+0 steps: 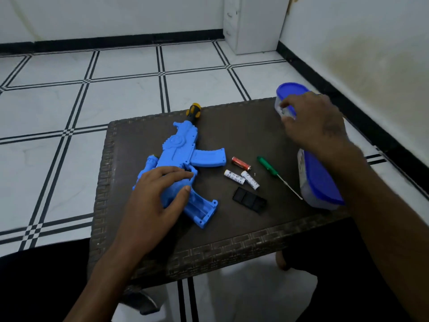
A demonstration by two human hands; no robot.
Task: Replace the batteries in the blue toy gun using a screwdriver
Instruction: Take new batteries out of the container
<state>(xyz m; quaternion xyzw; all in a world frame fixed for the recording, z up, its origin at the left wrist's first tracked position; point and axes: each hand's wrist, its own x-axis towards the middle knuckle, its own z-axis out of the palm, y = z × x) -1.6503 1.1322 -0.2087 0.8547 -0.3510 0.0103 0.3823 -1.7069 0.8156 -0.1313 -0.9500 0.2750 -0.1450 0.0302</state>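
Toy gun (pixel 183 159) under left hand (pixel 157 189)

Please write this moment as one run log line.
left hand: rests on toy gun | right hand: at far container | compartment: open | batteries: on table

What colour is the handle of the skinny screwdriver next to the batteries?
Green. The screwdriver handle shows clearly in the head view, right of the batteries.

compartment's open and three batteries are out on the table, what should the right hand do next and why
Probably bring fresh cells back from the far blue-lidded container that the right hand reaches: the toy gun's battery compartment lies open and empty, steadied by the left hand.
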